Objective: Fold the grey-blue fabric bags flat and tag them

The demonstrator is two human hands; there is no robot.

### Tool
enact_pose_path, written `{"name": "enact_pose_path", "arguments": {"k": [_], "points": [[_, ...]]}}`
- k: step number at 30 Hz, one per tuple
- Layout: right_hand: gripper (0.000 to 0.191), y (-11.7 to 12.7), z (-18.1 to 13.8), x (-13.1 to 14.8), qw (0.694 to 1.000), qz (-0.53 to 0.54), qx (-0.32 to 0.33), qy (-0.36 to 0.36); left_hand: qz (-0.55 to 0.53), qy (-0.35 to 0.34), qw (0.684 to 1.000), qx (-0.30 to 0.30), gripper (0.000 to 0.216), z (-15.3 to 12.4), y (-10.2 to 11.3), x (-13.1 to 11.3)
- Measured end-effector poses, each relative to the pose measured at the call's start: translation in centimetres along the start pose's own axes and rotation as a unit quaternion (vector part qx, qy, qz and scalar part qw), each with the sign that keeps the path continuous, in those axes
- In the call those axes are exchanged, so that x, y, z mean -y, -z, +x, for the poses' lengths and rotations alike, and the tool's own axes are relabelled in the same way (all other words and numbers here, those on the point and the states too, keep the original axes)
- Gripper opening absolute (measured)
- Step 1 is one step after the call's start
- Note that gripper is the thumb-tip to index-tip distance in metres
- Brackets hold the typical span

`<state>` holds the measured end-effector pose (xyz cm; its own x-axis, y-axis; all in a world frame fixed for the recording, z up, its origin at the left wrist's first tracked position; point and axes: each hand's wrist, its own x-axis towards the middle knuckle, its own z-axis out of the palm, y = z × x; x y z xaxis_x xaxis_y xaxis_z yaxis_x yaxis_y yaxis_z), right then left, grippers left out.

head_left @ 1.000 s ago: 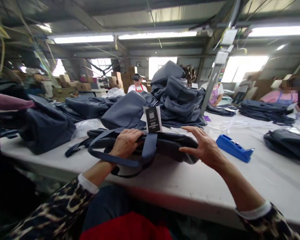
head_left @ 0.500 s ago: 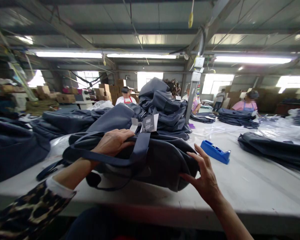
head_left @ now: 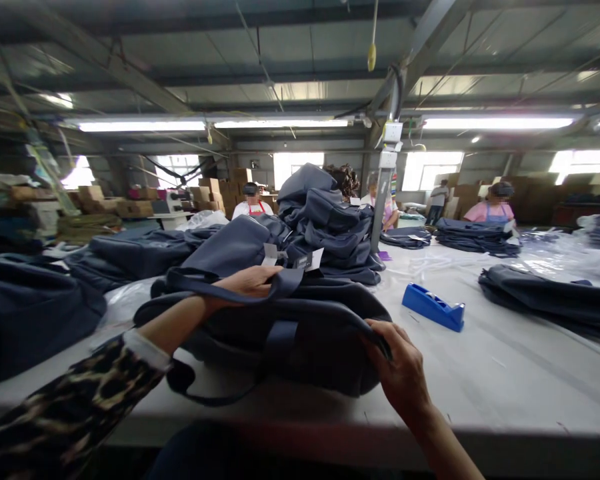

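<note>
A dark navy bag (head_left: 325,340) lies on its side on the white table in front of me, with a strap handle (head_left: 230,291) along its upper side. My left hand (head_left: 247,281) reaches under that handle at the bag's top, its fingers closed on the bag and partly hidden by the strap. At the bag's right end, my right hand (head_left: 397,357) pinches the piped edge between thumb and fingers. Paper tags (head_left: 307,260) stand up behind the handle. A loose strap (head_left: 210,402) hangs toward the table's front edge.
A blue tape dispenser (head_left: 433,308) stands right of the bag. Behind rises a heap of navy bags (head_left: 325,223); more bags (head_left: 30,307) lie left. Folded bags (head_left: 545,300) are at the right. A metal post (head_left: 379,207) stands behind the heap. Several people are farther back.
My right hand has closed on the bag's edge and pulled it up; its fingers were spread before. My left hand has shifted slightly up and right, with the handle now higher.
</note>
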<state>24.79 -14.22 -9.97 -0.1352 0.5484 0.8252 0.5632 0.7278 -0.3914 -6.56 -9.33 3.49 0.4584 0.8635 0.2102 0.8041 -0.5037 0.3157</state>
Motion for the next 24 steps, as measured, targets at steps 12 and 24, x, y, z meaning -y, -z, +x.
{"name": "enact_pose_path", "arguments": {"k": [12, 24], "points": [[0.010, 0.5, 1.0, 0.5, 0.997, -0.025, 0.062, 0.038, -0.072, 0.002, 0.996, 0.054, 0.022, 5.2, -1.3, 2.2], [0.024, 0.4, 2.8, 0.2, 0.981, 0.046, 0.113, -0.151, -0.132, -0.020, 0.987, 0.092, 0.024, 6.0, -0.5, 1.4]]}}
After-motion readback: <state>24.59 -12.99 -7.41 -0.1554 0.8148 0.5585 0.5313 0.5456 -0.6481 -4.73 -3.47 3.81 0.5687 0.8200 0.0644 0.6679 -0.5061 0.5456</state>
